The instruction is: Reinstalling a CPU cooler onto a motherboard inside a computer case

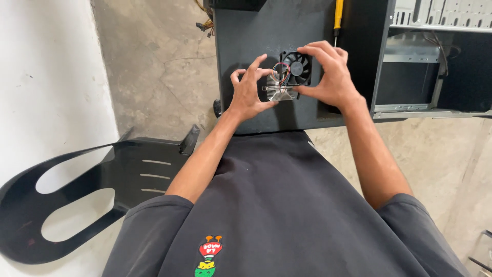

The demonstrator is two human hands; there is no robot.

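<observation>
Screwdriver (338,15) lies behind fan (297,66), chair (102,190) left.

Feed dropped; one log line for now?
left hand: on heatsink | right hand: holds fan | screwdriver: untouched behind

Both hands (292,82) around cooler fan (296,68)

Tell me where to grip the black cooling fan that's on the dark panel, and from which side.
Grip the black fan by its square frame, on opposite outer edges, probably coming from above. Its blades face up and red wires cross its near-left corner toward the finned heatsink, so avoid the centre and that corner. The right hand already holds the far and right edges; the left hand holds the heatsink side.
</observation>
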